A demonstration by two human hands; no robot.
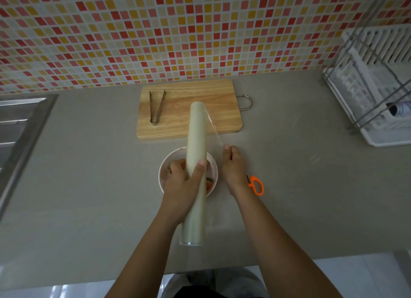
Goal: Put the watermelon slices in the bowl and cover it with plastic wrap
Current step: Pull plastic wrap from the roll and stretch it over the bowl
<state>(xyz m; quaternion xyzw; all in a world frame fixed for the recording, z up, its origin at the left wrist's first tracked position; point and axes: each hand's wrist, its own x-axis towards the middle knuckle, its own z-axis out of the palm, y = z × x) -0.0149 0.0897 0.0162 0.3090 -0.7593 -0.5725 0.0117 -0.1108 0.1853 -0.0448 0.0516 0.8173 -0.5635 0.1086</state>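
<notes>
A long pale roll of plastic wrap (196, 146) is held lengthwise above the white bowl (165, 164). My left hand (183, 182) grips the roll around its middle. To its right, my right hand (233, 164) pinches the loose edge of the clear film (213, 125), which stretches from the roll's far end to my fingertips. Red watermelon slices (209, 185) show inside the bowl, mostly hidden by the roll and my left hand.
A wooden cutting board (200, 111) with metal tongs (156, 107) lies behind the bowl. Orange-handled scissors (256, 185) rest on the grey counter beside my right wrist. A steel sink (20, 128) is at the left, a white dish rack (373, 86) at the right.
</notes>
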